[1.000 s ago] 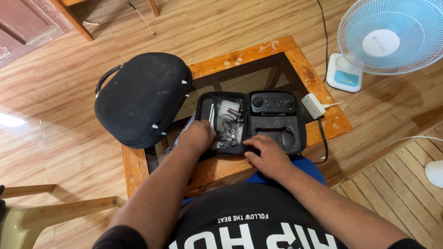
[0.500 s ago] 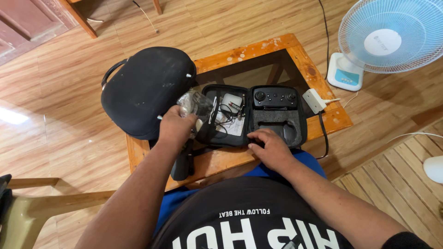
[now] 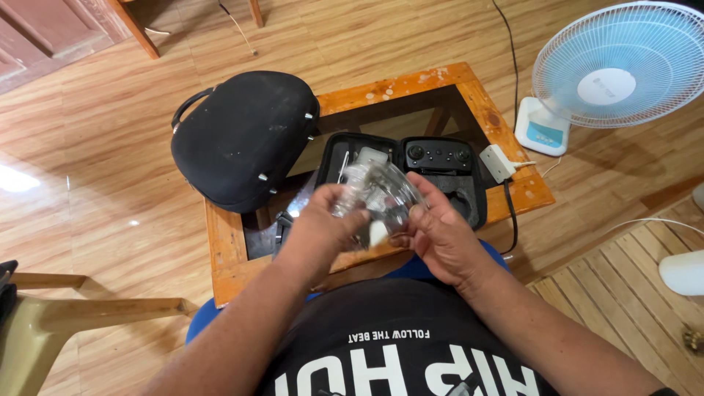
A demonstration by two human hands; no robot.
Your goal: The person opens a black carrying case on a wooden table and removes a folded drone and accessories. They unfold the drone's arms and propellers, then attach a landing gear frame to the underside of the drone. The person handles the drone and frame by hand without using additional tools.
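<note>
Both hands hold a clear plastic bag above an open case on a low table.

A black bag (image 3: 246, 136) lies on the table (image 3: 224, 242) at left. The left hand (image 3: 323, 224) and right hand (image 3: 440, 231) each pinch the clear bag (image 3: 378, 194) between thumb and fingers, just over the open case (image 3: 473, 202), which holds a black controller (image 3: 438, 155). A white adapter (image 3: 497, 163) sits beside the case; a fan (image 3: 616, 70) stands on the floor at right.

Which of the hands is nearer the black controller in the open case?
Right. The right hand sits just below the controller, over the case's right half; the left hand is farther off, lower left, gripping the clear plastic bag.
</note>
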